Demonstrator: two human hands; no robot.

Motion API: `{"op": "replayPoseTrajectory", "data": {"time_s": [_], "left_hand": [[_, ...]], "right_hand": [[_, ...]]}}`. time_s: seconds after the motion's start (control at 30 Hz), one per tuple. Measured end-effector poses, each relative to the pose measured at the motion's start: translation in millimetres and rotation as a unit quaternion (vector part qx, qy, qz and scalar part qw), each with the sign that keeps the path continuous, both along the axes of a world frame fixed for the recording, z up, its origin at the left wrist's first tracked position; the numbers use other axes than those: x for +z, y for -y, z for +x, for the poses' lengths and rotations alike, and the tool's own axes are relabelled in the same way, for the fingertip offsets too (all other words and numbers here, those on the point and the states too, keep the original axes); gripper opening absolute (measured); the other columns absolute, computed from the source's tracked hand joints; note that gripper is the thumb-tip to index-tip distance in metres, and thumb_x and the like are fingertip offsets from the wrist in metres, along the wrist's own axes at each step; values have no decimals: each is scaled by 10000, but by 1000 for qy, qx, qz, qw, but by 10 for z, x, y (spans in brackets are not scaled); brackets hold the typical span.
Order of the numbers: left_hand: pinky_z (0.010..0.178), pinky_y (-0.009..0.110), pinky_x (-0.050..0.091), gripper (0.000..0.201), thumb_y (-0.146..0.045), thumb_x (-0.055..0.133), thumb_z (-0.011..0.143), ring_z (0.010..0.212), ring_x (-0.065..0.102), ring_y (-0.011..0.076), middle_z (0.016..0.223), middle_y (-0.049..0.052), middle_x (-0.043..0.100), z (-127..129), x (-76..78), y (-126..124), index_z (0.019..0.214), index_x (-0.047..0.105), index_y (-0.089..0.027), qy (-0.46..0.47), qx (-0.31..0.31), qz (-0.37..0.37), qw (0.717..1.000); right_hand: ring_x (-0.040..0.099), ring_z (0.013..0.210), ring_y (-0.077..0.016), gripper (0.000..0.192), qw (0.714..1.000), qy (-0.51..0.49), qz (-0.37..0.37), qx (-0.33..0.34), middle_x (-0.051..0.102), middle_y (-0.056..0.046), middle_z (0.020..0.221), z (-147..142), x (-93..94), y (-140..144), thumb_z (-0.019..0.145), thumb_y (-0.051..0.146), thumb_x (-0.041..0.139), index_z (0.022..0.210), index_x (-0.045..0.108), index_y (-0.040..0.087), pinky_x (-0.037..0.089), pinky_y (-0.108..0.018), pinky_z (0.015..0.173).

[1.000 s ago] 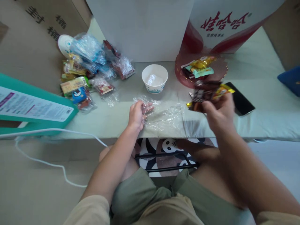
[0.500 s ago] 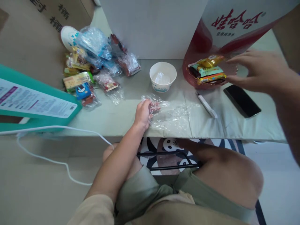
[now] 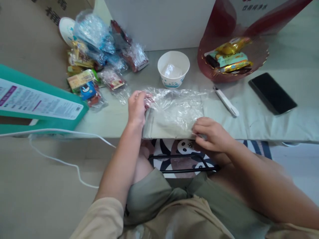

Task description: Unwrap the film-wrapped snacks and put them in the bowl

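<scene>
Both hands are on a clear plastic bag (image 3: 174,111) that lies flat at the near edge of the pale surface (image 3: 261,122). Left hand (image 3: 137,108) is closed on the bag's left end, fingers curled over the crinkled film, with something small and reddish showing just at its fingertips. Right hand (image 3: 211,134) pinches the bag's near right corner between thumb and fingers, right at the surface's edge. The two hands are well apart, one at each end of the bag.

The bag is transparent and wrinkled, catching white glints of light across its upper half; its lower half is smoother and shows the grey-green surface through it. Its near edge runs along the surface's lip, above a panda-patterned mat (image 3: 181,149) on the floor.

Beyond the bag stands a white paper bowl (image 3: 173,69), with a bit of clear film inside. To the right of the bowl a red translucent dish (image 3: 259,56) holds wrapped snacks (image 3: 228,58). A white pen-like tool (image 3: 226,101) lies between the bag and a black phone (image 3: 272,93). At the far left a heap of packaged snacks (image 3: 97,63) sits beside a teal box (image 3: 37,106), and a white cable (image 3: 62,132) trails past it.
</scene>
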State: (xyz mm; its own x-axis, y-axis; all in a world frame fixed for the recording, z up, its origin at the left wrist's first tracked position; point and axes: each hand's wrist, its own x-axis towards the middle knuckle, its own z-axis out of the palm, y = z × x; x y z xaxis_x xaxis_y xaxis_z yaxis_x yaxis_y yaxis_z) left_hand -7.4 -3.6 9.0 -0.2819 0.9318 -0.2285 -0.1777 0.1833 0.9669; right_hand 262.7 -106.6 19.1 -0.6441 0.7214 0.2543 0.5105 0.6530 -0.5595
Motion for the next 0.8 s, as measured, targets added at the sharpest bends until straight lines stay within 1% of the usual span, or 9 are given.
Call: {"op": "replayPoseTrajectory", "data": {"time_s": [0.1, 0.2, 0.23, 0.3, 0.4, 0.5, 0.6, 0.73, 0.8], "left_hand": [[476, 212, 392, 308, -425, 680, 840, 539, 580, 96, 649, -39, 574, -203, -77, -133, 721, 472, -230, -62, 75, 42, 994], [640, 242, 496, 267, -474, 629, 875, 717, 659, 125, 762, -12, 633, -305, -83, -163, 783, 532, -242, -156, 114, 146, 970], [745, 265, 529, 251, -485, 633, 866, 833, 691, 147, 846, 7, 677, -312, -64, -144, 829, 578, -243, -192, 74, 188, 960], [949, 324, 531, 292, -491, 684, 817, 1055, 698, 199, 1053, 44, 735, -298, -9, -77, 965, 660, -240, -259, -91, 227, 935], [1126, 409, 470, 513, -413, 807, 687, 1256, 640, 272, 1308, 79, 710, -238, 61, 35, 1155, 695, -234, -351, -357, 180, 847], [1186, 485, 425, 466, -277, 784, 685, 1328, 603, 312, 1380, 94, 683, -179, 86, 93, 1145, 729, -230, -442, -407, 160, 783], [1115, 466, 491, 195, -191, 649, 774, 1199, 683, 276, 1253, 82, 747, -174, 89, 59, 931, 764, -206, -452, -316, 150, 820], [872, 340, 582, 110, -157, 645, 773, 877, 731, 191, 874, 32, 765, -277, 30, -153, 830, 732, -195, -363, -195, 118, 904], [696, 277, 561, 52, -188, 654, 809, 709, 689, 148, 769, 9, 721, -342, -28, -289, 832, 699, -200, -306, -146, 94, 936]], "right_hand": [[526, 713, -202, 109, 998, -32, -26, 40, 581, -41, 728, 51, 56, 33, 780, 135, 502, 729, 499, 231, 472, -386, 740], [606, 843, -228, 87, 997, -53, -32, 49, 671, -90, 908, 81, 64, 44, 759, 146, 486, 726, 512, 222, 502, -411, 814], [636, 928, -247, 82, 997, -54, -32, 51, 696, -116, 1016, 90, 61, 40, 754, 150, 486, 718, 516, 217, 512, -426, 859], [652, 1128, -296, 81, 996, -45, -41, 62, 692, -160, 1237, 108, 50, 26, 742, 153, 491, 688, 518, 208, 513, -460, 958], [590, 1339, -345, 93, 994, -15, -75, 78, 625, -180, 1442, 119, 24, 8, 723, 146, 511, 647, 527, 197, 476, -503, 1073], [554, 1403, -361, 114, 991, 15, -108, 80, 593, -182, 1504, 112, -6, 3, 735, 152, 537, 628, 540, 193, 443, -537, 1127], [566, 1392, -348, 155, 985, 32, -139, 93, 656, -156, 1427, 106, -12, -2, 769, 173, 563, 618, 542, 200, 408, -553, 1168], [629, 1303, -277, 227, 970, 9, -207, 129, 756, -78, 987, 129, 67, -4, 803, 161, 530, 591, 487, 231, 368, -516, 1218], [621, 1312, -269, 236, 959, -12, -246, 140, 734, -79, 935, 161, 135, 2, 828, 179, 508, 601, 480, 233, 431, -485, 1161]]}}
